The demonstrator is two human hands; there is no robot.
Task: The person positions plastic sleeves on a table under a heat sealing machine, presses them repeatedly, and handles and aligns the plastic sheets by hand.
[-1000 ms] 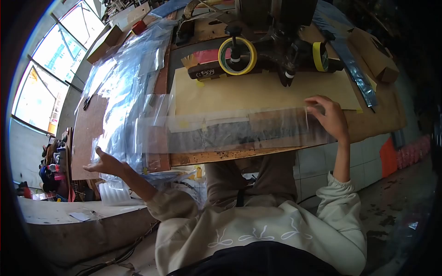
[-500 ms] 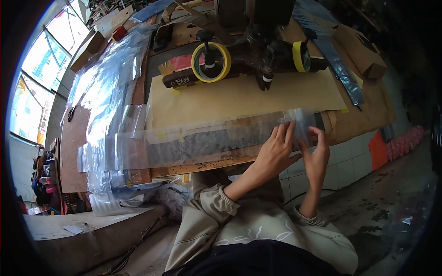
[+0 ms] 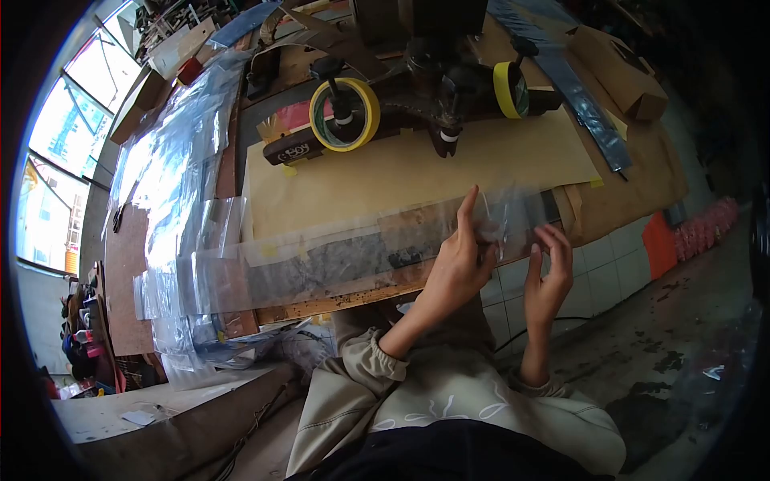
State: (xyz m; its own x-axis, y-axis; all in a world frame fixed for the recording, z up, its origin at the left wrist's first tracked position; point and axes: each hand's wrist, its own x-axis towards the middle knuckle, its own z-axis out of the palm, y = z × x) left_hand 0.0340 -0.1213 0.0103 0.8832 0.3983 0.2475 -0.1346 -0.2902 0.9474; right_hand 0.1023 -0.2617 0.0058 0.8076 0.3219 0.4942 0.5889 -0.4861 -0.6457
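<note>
Head view: clear film (image 3: 337, 260) along the tan paper (image 3: 345, 192)'s near edge;
left hand (image 3: 457, 268), index stretched, and right hand (image 3: 549, 279), fingers parted, near the film's right end; any pinch, can't tell; light, even tension keeps creases out.

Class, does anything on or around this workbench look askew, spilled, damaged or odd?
Nothing looks plainly broken. The layered clear plastic on the left looks untidy, its near end drooping in crumpled folds past the bench edge. Dark blotches mark the floor at right; stains or spills, I cannot tell.
</note>
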